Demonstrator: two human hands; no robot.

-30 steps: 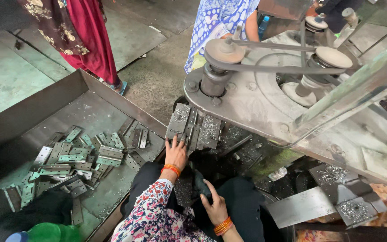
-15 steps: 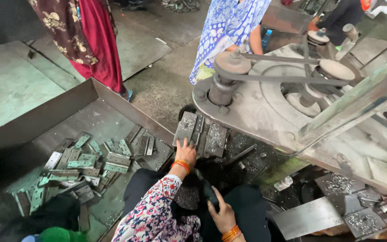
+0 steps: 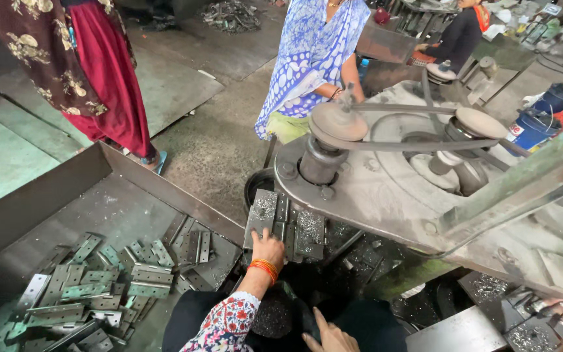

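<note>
A workshop's stained concrete floor [image 3: 216, 150] spreads behind a belt-driven metal machine [image 3: 386, 176], where two people in patterned clothing stand. Beside it, a sheet-metal tray [image 3: 118, 195] holds a loose heap of flat metal hinge plates [image 3: 99, 287]. The left hand [image 3: 268, 248], bangled at the wrist, rests with fingers spread on a stack of grey metal plates [image 3: 285, 228] under the machine's edge. The right hand [image 3: 330, 337] lies open, fingers extended, in the person's lap.
</note>
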